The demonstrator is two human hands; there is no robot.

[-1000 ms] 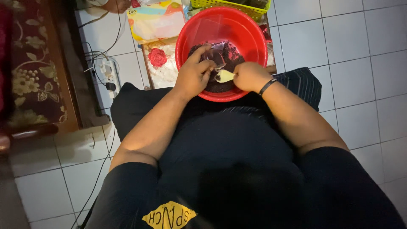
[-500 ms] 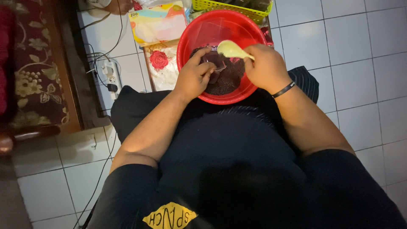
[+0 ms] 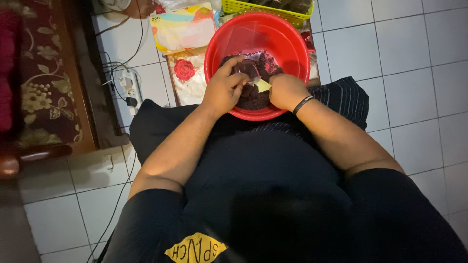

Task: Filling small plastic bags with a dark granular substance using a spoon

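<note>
1. A round red plastic basin (image 3: 292, 48) sits at the person's knees on a low patterned board (image 3: 187, 83) that lies on the white tiled floor (image 3: 399, 73). Its wall is smooth and glossy, and its near rim is close against the dark clothing.
2. In the basin lies a heap of dark, crumbly, coarse-grained material (image 3: 253, 95), piled toward the near side; the far part of the basin's bottom is bare red.
3. The left hand (image 3: 225, 90) reaches into the basin, its fingers narrowly curled on a small clear plastic bag (image 3: 246, 69) held just above the dark heap. The bag is thin and see-through, with some dark material showing in it.
4. The right hand (image 3: 287, 90) is closed in a fist on a pale yellow scoop (image 3: 263, 85), only a flat corner of which shows, touching the heap. A dark band (image 3: 302, 103) circles that wrist.
5. Beyond the basin stands a yellow-green lattice basket (image 3: 263, 10); what it holds is too dark to tell.
6. To the left of the basin lie a flat pastel-coloured package (image 3: 183, 29) and a red rose print on the board.
7. Farther left a white power strip (image 3: 129, 87) with cables lies on the tiles, beside a floral-upholstered wooden seat (image 3: 44, 92).
</note>
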